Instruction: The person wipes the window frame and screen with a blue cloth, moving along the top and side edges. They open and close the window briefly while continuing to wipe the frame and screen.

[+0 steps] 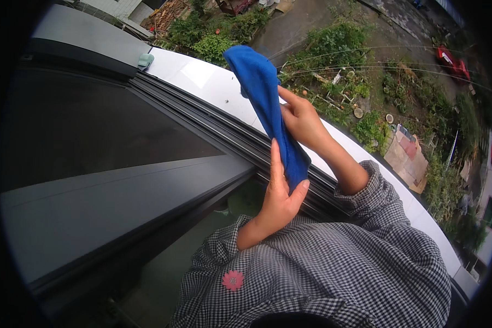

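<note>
A folded blue cloth (262, 90) is stretched lengthwise between my two hands, above the window track (213, 117) and the white outer sill (197, 78). My left hand (279, 194) grips its near end, with thumb and fingers on either side. Farther along, my right hand (301, 119) has hold of the cloth's right side; some of its fingers are hidden behind the fabric. Left of both hands is the grey frame of a sliding window (147, 188) with a dark glass pane (98, 127).
A small pale green object (146, 61) sits at the sill's far end. Small dark specks lie on the sill. Beyond its outer edge the ground is far below, with plants (336, 45), a red vehicle (453, 63) and flat sheets (406, 156). Wires cross the air outside.
</note>
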Demonstrator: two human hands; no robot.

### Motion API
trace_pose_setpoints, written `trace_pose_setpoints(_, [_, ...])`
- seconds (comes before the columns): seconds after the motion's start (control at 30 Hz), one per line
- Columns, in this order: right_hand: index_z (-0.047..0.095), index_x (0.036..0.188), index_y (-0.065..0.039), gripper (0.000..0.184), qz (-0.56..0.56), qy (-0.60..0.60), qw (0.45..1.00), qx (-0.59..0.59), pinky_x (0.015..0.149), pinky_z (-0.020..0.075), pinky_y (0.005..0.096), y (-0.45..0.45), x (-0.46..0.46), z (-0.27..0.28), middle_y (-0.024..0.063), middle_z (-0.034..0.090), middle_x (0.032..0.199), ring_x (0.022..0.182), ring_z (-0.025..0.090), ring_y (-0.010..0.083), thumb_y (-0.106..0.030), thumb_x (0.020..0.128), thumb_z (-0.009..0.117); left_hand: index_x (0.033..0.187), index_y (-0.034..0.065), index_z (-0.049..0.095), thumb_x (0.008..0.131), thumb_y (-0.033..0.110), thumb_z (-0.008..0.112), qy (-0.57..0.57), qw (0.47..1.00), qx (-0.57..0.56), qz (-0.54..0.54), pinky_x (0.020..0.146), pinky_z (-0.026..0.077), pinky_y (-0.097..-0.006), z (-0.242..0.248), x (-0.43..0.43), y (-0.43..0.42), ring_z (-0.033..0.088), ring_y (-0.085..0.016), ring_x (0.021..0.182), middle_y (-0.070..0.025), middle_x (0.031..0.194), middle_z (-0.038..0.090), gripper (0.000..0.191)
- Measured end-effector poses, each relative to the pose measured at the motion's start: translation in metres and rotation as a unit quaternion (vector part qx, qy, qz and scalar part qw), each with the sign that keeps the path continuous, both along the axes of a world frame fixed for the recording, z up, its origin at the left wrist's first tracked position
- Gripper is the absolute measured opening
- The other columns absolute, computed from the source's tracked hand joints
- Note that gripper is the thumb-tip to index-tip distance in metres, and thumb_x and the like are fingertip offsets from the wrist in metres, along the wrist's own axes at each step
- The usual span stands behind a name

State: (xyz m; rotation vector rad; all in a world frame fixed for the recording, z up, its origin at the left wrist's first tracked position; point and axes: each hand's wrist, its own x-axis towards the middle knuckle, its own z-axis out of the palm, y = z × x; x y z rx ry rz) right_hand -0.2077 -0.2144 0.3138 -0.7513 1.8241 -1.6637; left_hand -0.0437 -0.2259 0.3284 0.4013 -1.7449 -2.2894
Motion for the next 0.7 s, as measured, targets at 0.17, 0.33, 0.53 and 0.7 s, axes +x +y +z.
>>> trace_pose_setpoints(0.17, [0.065,0.108,-0.002,0.024,0.256,0.179,0.944,0.106,0.074,0.0505,0.0389,0.028,-0.011,-0.011,0.0232,0.065,0.089,0.082,0.065,0.0385,-0.003,0.086,0.055,0.148,0.0012,-0.016,0.088,-0.007,0.051,0.01,0.987,0.146,-0.073,0.112,0.023,-0.038,-0.003,0.016,0.024,0.02,-0.028,0.141,-0.0217,0.154,0.007,0.091])
trace_pose_setpoints(0.33, [0.063,0.107,-0.004,0.023,0.277,0.22,0.904,0.238,0.075,0.051,0.0436,0.008,0.004,-0.007,0.0242,0.065,0.088,0.084,0.064,0.0405,-0.011,0.09,0.05,0.148,0.0014,-0.016,0.088,-0.008,0.051,-0.002,0.987,0.161,-0.017,0.113,0.022,-0.038,-0.003,0.022,0.023,0.021,-0.027,0.141,-0.0214,0.153,0.01,0.091])
trace_pose_setpoints(0.53, [0.062,0.111,-0.005,0.027,0.307,0.258,0.854,0.331,0.08,0.0514,0.0459,0.008,0.012,-0.007,0.0246,0.065,0.094,0.091,0.065,0.0404,-0.016,0.095,0.044,0.148,-0.0008,-0.014,0.087,-0.009,0.05,-0.013,0.979,0.201,-0.044,0.113,0.021,-0.0385,0.002,0.036,0.008,0.019,-0.027,0.141,-0.0213,0.153,0.009,0.089])
trace_pose_setpoints(0.7, [0.063,0.099,0.0,0.023,0.313,0.256,0.871,0.28,0.072,0.0528,0.0484,-0.022,0.014,-0.001,0.0253,0.065,0.082,0.08,0.067,0.0393,-0.006,0.087,0.044,0.148,-0.0037,-0.012,0.086,-0.01,0.051,0.009,0.983,0.182,0.001,0.114,0.021,-0.0403,0.002,0.034,0.01,0.016,-0.028,0.144,-0.0224,0.155,0.007,0.089])
